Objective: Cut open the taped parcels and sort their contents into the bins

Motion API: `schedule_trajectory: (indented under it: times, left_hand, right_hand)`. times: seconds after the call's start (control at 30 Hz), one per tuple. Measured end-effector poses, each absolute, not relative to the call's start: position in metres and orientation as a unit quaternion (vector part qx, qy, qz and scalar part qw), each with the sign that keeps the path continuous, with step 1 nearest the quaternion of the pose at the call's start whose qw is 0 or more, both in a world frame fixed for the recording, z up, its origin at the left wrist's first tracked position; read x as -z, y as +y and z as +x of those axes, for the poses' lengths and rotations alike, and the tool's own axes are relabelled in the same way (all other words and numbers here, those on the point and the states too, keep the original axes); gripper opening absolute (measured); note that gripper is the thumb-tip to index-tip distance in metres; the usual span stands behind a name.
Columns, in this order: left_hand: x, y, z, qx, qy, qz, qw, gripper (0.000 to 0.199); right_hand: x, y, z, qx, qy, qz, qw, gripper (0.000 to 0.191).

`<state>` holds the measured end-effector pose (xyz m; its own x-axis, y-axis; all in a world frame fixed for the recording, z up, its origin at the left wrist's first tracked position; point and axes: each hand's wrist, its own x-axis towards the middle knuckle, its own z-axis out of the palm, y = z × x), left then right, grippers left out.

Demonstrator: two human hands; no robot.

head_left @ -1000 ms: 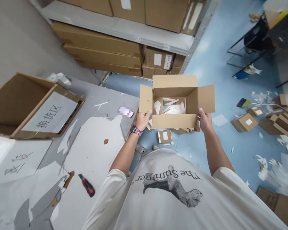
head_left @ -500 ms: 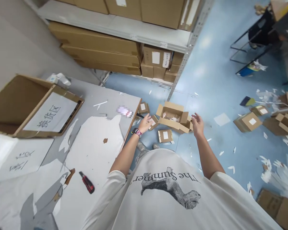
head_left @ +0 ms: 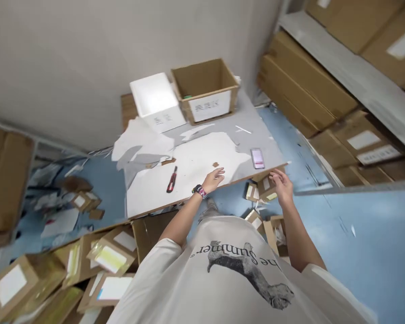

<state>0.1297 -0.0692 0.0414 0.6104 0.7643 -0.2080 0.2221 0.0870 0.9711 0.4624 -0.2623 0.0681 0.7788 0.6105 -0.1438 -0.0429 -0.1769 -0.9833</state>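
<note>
My left hand [head_left: 213,181], with a watch and a patterned band at the wrist, is over the front edge of the table [head_left: 270,135], fingers apart and holding nothing. Near the table's front right corner, my right hand [head_left: 282,185] has its fingers spread and is empty. A phone [head_left: 257,158] with a lit screen lies between and beyond the hands. To the left, a red and black utility knife [head_left: 172,180] rests on white sheet material [head_left: 192,157]. A small brown scrap [head_left: 215,164] lies just beyond my left hand.
A labelled cardboard box [head_left: 211,105] and a white box [head_left: 162,108] stand at the table's back. Taped parcels [head_left: 111,256] are piled at lower left. Small cartons [head_left: 266,186] and an open carton [head_left: 276,234] sit on the floor. Shelving [head_left: 340,40] holds boxes at right.
The view has swung left, bringing the table in front of me and the parcel pile into sight. Both hands, still empty, are now by the table's front edge.
</note>
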Motion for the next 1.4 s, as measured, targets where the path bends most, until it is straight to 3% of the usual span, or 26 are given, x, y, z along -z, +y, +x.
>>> schedule_trajectory:
  times: [0.3, 0.6, 1.03, 1.27, 1.4]
  left_hand:
    - [-0.037, -0.056, -0.042, -0.400, 0.555, 0.491, 0.539, 0.049]
    - [-0.053, -0.157, -0.138, -0.547, 0.673, 0.292, 0.403, 0.051]
    - [-0.062, -0.313, -0.157, -0.595, 0.756, 0.015, 0.273, 0.058]
    - [-0.035, -0.333, -0.210, -0.599, 0.750, -0.158, 0.234, 0.060]
    - [-0.010, -0.337, -0.244, -0.591, 0.741, -0.170, 0.269, 0.054]
  right_hand:
    - [-0.089, -0.079, 0.339, -0.421, -0.396, -0.649, 0.495, 0.061]
    - [-0.096, 0.004, 0.188, -0.553, -0.579, -0.515, 0.307, 0.053]
    - [-0.083, -0.018, 0.033, -0.657, -0.671, -0.305, 0.161, 0.055]
    - [-0.066, -0.055, -0.090, -0.608, -0.774, -0.179, 0.010, 0.040]
    - [-0.045, -0.068, -0.172, -0.535, -0.826, -0.168, -0.059, 0.045]
